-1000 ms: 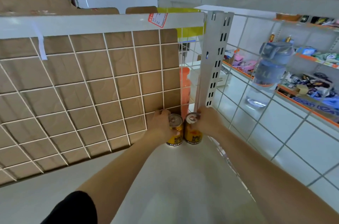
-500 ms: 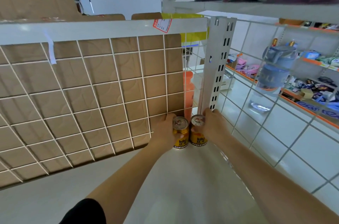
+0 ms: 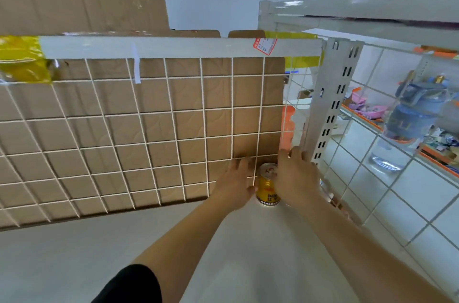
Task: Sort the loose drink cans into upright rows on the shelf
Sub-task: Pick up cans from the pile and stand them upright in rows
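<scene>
One gold drink can (image 3: 267,187) with a silver top stands upright in the far right corner of the white shelf (image 3: 248,258). My left hand (image 3: 236,182) lies just left of it, fingers stretched toward the wire mesh, thumb touching the can's side. My right hand (image 3: 295,177) is just right of the can with its fingers straight and pointing up at the shelf post. It covers the spot beside the can, so the second can is hidden from me.
A white wire mesh back panel (image 3: 149,129) with cardboard behind it closes the shelf's rear. A slotted upright post (image 3: 327,109) and a mesh side panel (image 3: 372,178) close the right. Behind them stand an orange bottle (image 3: 286,124) and a blue jug (image 3: 409,124).
Both hands have loosened from the two cans and their fingers have straightened. My right hand has shifted over the right can, hiding it. The camera tilted upward.
</scene>
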Demonstrator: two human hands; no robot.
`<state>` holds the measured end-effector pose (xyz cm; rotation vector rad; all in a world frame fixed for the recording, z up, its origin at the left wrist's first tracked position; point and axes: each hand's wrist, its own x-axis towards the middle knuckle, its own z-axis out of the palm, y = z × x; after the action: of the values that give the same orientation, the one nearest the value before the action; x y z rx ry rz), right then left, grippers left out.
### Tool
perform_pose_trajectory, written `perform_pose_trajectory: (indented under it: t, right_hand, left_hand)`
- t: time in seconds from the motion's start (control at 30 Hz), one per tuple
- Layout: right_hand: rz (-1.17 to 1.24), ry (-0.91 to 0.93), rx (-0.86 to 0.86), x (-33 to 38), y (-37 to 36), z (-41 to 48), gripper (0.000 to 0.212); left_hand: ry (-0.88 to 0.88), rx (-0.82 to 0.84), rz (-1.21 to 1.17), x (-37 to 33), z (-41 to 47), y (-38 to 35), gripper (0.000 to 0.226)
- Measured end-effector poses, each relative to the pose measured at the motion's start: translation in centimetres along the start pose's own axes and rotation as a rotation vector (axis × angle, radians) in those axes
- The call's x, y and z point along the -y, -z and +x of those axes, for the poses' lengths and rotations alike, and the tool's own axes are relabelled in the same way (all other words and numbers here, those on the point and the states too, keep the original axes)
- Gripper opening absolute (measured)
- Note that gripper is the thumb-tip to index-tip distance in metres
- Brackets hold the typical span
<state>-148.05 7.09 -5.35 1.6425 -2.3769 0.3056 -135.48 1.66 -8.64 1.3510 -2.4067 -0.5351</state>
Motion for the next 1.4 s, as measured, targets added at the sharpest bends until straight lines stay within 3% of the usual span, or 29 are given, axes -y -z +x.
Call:
perform_pose_trajectory:
  t: [0.27, 0.43, 0.63, 0.77, 1.0, 1.3, 1.4]
  right_hand:
    - [0.183, 0.37, 0.211, 17.3, 1.0, -3.9, 0.048]
    - [0.237, 0.678, 0.275, 30.4, 2.9, -9.8, 0.052]
    - [0.256, 0.869, 0.383, 46.0, 4.4, -19.4, 0.044]
    - [0.268, 0.988, 0.393, 55.8, 4.9, -26.0, 0.05]
    - [0.29, 1.098, 0.422, 69.1, 6.8, -33.9, 0.059]
    - [0.401, 1.152, 0.339, 80.0, 8.8, -36.3, 0.043]
    - [0.373, 1.161, 0.283, 83.6, 9.5, -36.3, 0.047]
  left_hand:
    - [0.232, -0.139, 0.195, 10.6, -10.0, 8.6, 0.063]
    - [0.439, -0.144, 0.283, 19.7, -21.0, 15.0, 0.076]
    - [0.68, -0.201, 0.324, 30.2, -36.1, 22.7, 0.079]
    - [0.792, -0.204, 0.31, 36.8, -45.3, 26.6, 0.079]
    - [0.87, -0.216, 0.38, 44.8, -56.9, 31.6, 0.078]
    - [0.951, -0.376, 0.395, 51.5, -62.3, 37.0, 0.067]
    - [0.989, -0.384, 0.402, 54.6, -63.3, 38.8, 0.058]
